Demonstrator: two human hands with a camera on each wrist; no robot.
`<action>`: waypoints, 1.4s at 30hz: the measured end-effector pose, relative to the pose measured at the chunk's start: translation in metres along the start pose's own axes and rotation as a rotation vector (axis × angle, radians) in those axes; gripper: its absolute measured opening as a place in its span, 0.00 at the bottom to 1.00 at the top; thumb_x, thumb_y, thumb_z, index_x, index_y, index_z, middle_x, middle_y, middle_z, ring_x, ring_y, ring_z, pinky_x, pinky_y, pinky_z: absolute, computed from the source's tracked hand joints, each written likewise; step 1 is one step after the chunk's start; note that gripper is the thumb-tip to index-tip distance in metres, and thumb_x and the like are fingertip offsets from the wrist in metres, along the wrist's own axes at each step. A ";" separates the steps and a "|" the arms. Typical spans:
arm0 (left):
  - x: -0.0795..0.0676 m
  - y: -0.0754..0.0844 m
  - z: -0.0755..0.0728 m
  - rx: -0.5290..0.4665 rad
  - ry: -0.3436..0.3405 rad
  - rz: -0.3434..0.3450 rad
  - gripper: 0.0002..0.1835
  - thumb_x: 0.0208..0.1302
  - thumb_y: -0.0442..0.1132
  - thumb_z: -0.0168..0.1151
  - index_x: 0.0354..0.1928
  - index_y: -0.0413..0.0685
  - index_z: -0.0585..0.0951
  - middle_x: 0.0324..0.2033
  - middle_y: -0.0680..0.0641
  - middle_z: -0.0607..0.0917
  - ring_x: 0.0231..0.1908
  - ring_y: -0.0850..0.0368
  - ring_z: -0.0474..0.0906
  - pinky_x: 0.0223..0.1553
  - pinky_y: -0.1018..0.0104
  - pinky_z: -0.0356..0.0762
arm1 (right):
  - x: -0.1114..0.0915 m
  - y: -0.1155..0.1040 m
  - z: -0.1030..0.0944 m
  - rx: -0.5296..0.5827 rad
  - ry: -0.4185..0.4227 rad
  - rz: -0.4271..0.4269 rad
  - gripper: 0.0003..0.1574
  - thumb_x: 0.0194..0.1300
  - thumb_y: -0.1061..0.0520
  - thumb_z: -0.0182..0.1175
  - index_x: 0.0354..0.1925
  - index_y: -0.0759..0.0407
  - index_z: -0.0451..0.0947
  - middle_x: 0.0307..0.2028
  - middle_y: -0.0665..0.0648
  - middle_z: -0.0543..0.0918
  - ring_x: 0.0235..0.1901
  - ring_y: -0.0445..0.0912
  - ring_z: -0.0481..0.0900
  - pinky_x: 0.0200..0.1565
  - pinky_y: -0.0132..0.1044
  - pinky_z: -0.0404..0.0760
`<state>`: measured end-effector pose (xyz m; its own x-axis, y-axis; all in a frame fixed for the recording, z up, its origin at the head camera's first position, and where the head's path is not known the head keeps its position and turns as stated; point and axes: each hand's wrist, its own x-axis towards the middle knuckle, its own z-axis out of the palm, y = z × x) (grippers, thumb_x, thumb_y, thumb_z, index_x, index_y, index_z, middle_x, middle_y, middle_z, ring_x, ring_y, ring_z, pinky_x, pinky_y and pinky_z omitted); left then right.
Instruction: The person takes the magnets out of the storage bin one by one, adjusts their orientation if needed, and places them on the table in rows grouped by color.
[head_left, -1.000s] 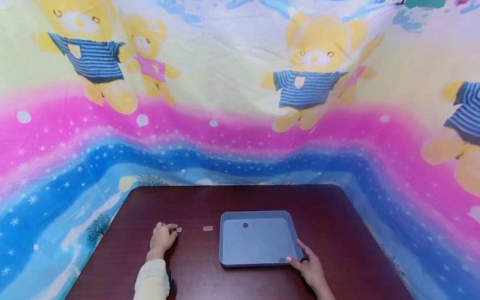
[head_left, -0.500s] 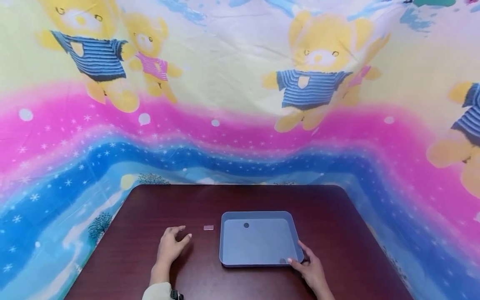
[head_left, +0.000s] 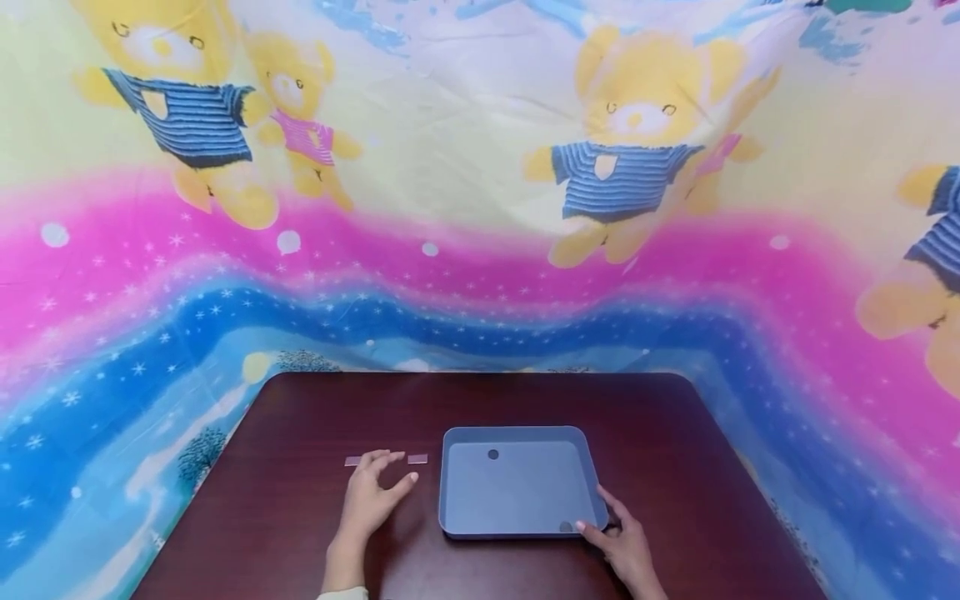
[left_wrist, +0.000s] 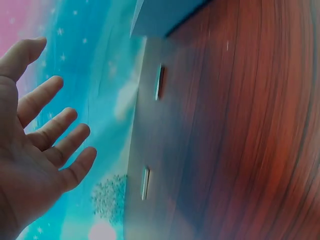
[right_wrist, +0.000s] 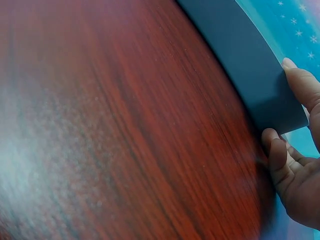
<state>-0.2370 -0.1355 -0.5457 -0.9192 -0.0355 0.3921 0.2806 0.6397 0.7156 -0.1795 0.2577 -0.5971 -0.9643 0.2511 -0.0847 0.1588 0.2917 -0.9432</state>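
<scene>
My left hand (head_left: 369, 500) hovers over the table with its fingers loosely spread and nothing held; the left wrist view shows the same hand (left_wrist: 42, 132) apart from the wood. Two small flat pinkish rectangular pieces lie on the table near it. The left piece (head_left: 352, 461) is partly hidden behind my fingers, while the right piece (head_left: 417, 459) lies between my hand and a grey-blue tray (head_left: 517, 533). At the tray's near right corner my right hand (head_left: 626, 537) grips the rim, thumb over the edge and fingers along the outer wall.
Inside the tray are two dark round spots, one toward the back left (head_left: 492, 455) and one at the near right corner (head_left: 566, 527). A dark red-brown table (head_left: 637, 417) carries everything. Behind it hangs a bear-print cloth (head_left: 450, 275).
My left hand has moved right from the left piece toward the right piece, and its fingers have spread after touching the left one. My right hand stays on the tray.
</scene>
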 end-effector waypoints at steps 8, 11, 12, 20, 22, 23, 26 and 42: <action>0.000 0.021 0.029 0.045 -0.048 0.151 0.21 0.44 0.46 0.73 0.42 0.47 0.85 0.45 0.42 0.77 0.45 0.45 0.73 0.41 0.49 0.71 | 0.002 -0.002 0.001 -0.018 0.002 -0.007 0.50 0.46 0.52 0.74 0.66 0.54 0.64 0.41 0.63 0.78 0.12 0.41 0.65 0.14 0.34 0.68; -0.001 0.029 0.039 0.059 -0.087 0.176 0.20 0.45 0.48 0.73 0.42 0.48 0.85 0.45 0.42 0.77 0.45 0.46 0.72 0.40 0.49 0.71 | 0.000 0.000 0.001 -0.011 0.010 -0.010 0.50 0.46 0.53 0.74 0.65 0.55 0.64 0.41 0.64 0.78 0.12 0.41 0.64 0.14 0.34 0.68; -0.001 0.031 0.042 0.061 -0.099 0.181 0.20 0.45 0.48 0.72 0.42 0.48 0.84 0.45 0.42 0.77 0.44 0.46 0.72 0.40 0.49 0.71 | -0.001 0.001 0.001 -0.008 0.012 -0.007 0.50 0.45 0.54 0.74 0.65 0.55 0.64 0.40 0.64 0.79 0.11 0.41 0.64 0.14 0.34 0.68; 0.003 0.047 0.058 0.086 -0.108 0.240 0.19 0.45 0.47 0.73 0.40 0.49 0.85 0.41 0.46 0.79 0.46 0.47 0.71 0.46 0.43 0.67 | -0.001 0.001 0.001 -0.017 0.006 0.002 0.50 0.45 0.52 0.74 0.65 0.54 0.64 0.38 0.62 0.78 0.13 0.42 0.66 0.15 0.33 0.68; 0.005 0.049 0.061 0.094 -0.127 0.243 0.19 0.46 0.48 0.72 0.40 0.48 0.85 0.41 0.48 0.79 0.47 0.48 0.70 0.45 0.45 0.68 | -0.001 0.000 0.000 -0.019 0.011 -0.003 0.50 0.46 0.52 0.74 0.65 0.54 0.64 0.39 0.63 0.78 0.13 0.42 0.66 0.15 0.33 0.68; 0.006 0.050 0.063 0.103 -0.140 0.241 0.19 0.46 0.48 0.72 0.41 0.48 0.85 0.41 0.49 0.79 0.47 0.48 0.69 0.45 0.46 0.68 | 0.000 0.000 0.000 -0.016 0.011 -0.008 0.50 0.46 0.53 0.74 0.65 0.55 0.64 0.39 0.63 0.78 0.13 0.42 0.66 0.15 0.33 0.68; 0.008 0.053 0.067 0.120 -0.174 0.234 0.19 0.47 0.50 0.71 0.41 0.50 0.85 0.41 0.49 0.79 0.47 0.49 0.68 0.45 0.48 0.68 | 0.000 0.000 0.000 -0.005 0.008 -0.006 0.49 0.46 0.54 0.74 0.65 0.56 0.64 0.39 0.63 0.79 0.13 0.42 0.67 0.15 0.34 0.68; 0.031 0.067 0.089 0.133 -0.293 0.221 0.17 0.50 0.53 0.69 0.41 0.54 0.85 0.43 0.49 0.79 0.49 0.49 0.69 0.47 0.49 0.67 | 0.001 0.002 -0.001 0.006 0.001 -0.013 0.49 0.46 0.54 0.74 0.65 0.56 0.64 0.42 0.66 0.78 0.13 0.42 0.66 0.15 0.34 0.69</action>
<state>-0.2713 -0.0256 -0.5373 -0.8859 0.3230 0.3328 0.4601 0.7022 0.5433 -0.1797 0.2591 -0.5984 -0.9661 0.2480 -0.0719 0.1448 0.2898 -0.9461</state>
